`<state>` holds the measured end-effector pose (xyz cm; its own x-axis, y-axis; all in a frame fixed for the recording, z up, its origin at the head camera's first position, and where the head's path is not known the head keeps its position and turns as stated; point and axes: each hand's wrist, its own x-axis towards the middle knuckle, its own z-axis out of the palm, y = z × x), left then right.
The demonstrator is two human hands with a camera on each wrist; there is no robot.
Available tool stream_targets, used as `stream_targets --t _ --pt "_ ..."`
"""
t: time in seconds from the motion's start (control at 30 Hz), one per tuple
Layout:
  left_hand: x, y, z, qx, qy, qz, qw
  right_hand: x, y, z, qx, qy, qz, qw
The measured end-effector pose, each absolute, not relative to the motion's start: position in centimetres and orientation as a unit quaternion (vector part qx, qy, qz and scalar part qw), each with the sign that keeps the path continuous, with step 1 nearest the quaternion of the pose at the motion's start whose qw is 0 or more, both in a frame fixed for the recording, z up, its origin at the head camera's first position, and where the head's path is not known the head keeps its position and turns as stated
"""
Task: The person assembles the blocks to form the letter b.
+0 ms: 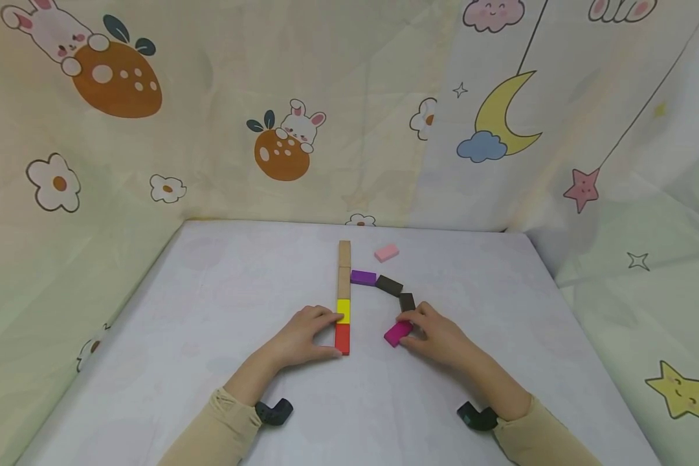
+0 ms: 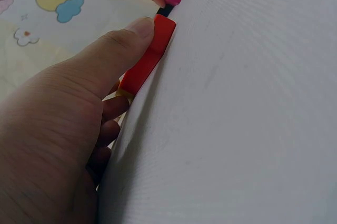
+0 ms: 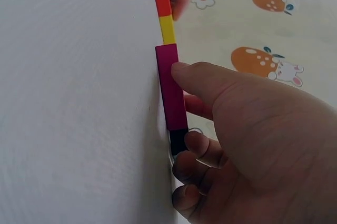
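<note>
Two tan wooden blocks (image 1: 344,268), a yellow block (image 1: 343,312) and a red block (image 1: 342,339) lie end to end in a straight column. My left hand (image 1: 303,336) holds the column's near end, thumb at the red block's near end and index fingertip over the yellow block. From the column's right side curve a purple block (image 1: 364,277) and two black blocks (image 1: 389,285). My right hand (image 1: 439,336) pinches a magenta block (image 1: 397,333) between thumb and index finger, beside the nearer black block (image 1: 406,301). The right wrist view shows the thumb on the magenta block's face (image 3: 171,87).
A pink block (image 1: 387,252) lies apart, beyond the purple one. The blocks are on a white-covered table (image 1: 210,278). Printed cloth walls (image 1: 210,129) rise behind the table and on both sides.
</note>
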<state>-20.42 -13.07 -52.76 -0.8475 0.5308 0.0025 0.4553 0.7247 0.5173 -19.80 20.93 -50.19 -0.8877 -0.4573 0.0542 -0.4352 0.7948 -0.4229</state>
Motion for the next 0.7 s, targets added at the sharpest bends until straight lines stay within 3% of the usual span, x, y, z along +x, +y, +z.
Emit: stream_targets --t 0.3,0.7 --pt "-20.4 -13.1 -52.9 0.268 0.925 0.259 0.069 -22.1 22.4 -48.0 -0.150 0.946 -0.283 0.058" --pt "-20.4 -13.1 -52.7 0.266 0.925 0.259 0.075 -28.4 24.6 -46.8 -0.131 0.935 -0.317 0.093"
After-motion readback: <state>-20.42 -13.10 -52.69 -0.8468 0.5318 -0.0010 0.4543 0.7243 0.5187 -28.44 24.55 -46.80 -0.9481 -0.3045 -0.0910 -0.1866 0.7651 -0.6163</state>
